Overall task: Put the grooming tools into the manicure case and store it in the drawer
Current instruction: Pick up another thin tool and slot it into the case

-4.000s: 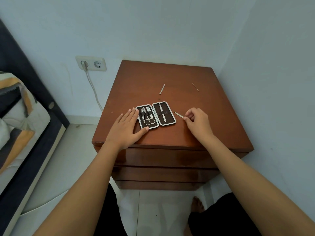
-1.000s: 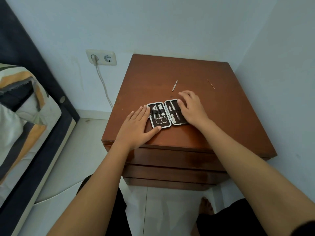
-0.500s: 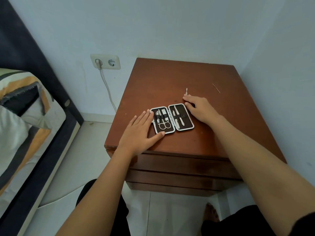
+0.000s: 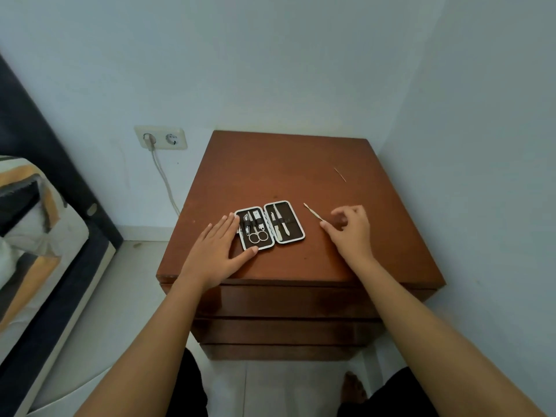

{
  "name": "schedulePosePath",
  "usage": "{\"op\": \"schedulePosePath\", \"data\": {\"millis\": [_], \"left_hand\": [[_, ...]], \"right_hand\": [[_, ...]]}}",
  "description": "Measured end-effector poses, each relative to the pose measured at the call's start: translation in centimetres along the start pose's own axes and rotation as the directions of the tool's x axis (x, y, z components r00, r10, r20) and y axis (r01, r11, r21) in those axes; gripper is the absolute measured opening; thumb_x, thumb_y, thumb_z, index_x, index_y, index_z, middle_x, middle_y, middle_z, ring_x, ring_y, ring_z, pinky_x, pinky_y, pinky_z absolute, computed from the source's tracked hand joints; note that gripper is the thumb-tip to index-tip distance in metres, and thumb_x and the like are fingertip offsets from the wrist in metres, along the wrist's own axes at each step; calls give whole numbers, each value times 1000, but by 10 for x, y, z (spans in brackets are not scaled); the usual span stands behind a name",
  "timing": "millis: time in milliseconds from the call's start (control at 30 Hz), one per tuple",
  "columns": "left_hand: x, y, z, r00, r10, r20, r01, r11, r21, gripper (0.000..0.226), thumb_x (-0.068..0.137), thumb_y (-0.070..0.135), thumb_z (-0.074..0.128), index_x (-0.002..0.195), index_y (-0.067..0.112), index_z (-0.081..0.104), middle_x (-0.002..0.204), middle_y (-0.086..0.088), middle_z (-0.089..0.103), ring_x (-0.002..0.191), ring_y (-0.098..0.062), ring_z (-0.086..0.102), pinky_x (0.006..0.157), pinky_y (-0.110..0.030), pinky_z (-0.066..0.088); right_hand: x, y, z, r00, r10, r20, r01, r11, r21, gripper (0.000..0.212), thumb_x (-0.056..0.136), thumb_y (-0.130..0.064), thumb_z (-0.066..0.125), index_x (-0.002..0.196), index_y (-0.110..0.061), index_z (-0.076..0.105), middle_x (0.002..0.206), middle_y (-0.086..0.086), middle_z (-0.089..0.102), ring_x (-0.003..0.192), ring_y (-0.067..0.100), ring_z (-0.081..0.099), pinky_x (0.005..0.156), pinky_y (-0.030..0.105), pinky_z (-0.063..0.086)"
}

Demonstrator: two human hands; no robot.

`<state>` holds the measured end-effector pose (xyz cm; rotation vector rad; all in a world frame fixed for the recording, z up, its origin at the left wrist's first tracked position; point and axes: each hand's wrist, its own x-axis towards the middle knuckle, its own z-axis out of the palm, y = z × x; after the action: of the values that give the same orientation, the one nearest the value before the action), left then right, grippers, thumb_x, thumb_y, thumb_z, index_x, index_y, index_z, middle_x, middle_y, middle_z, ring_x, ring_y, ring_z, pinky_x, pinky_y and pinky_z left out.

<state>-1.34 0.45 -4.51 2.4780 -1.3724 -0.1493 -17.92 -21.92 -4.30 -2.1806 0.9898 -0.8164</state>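
The open manicure case lies on the wooden nightstand. Its left half holds scissors, clippers and another tool; its right half holds two slim tools. My left hand rests flat against the case's left edge, thumb at its front corner. My right hand is to the right of the case, fingertips pinched on the end of a thin metal tool that points toward the case. Another thin metal stick lies farther back on the right. The drawers below are shut.
Walls stand close behind and to the right of the nightstand. A wall socket with a plugged cable is at the left. A bed with striped bedding runs along the left side. My bare foot is on the tiled floor.
My right hand left the case, reached back to the thin tool behind it, took it and drew it to the right of the case. The left hand stayed put.
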Motion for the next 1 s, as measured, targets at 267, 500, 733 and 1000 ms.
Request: {"op": "schedulePosePath", "data": {"millis": [267,500,733,1000], "left_hand": [[0,-2,1,1000,-1,-11,1,1000,17,114,59,90,-4,149,21,5,158,5,5,144,-6,1,116,-27,-3],[0,-2,2,1000,1,-19,0,1000,9,101,68,81,10,149,22,6,158,5,6,144,-6,2,115,-27,-3],[1,-1,2,1000,-1,-15,2,1000,13,101,68,81,9,149,22,5,158,5,5,144,-6,1,115,-27,-4],[0,0,1,1000,-4,-15,4,1000,21,100,68,80,9,149,21,6,158,4,6,144,-7,2,116,-29,-1]], "right_hand": [[8,-2,0,991,130,43,-128,990,-52,15,77,-30,72,81,-17,64,87,1,53,82,18,53,73,29,41],[13,-12,3,968,227,105,-210,966,-150,13,86,-29,62,83,-18,68,93,0,51,100,25,51,76,26,31],[-18,-19,4,988,138,61,-144,984,105,9,90,-24,56,81,-22,56,81,-8,59,76,8,53,75,24,40],[-46,-28,6,993,104,61,-111,986,123,8,83,-23,61,78,-24,68,71,-7,65,66,11,59,64,32,52]]}}
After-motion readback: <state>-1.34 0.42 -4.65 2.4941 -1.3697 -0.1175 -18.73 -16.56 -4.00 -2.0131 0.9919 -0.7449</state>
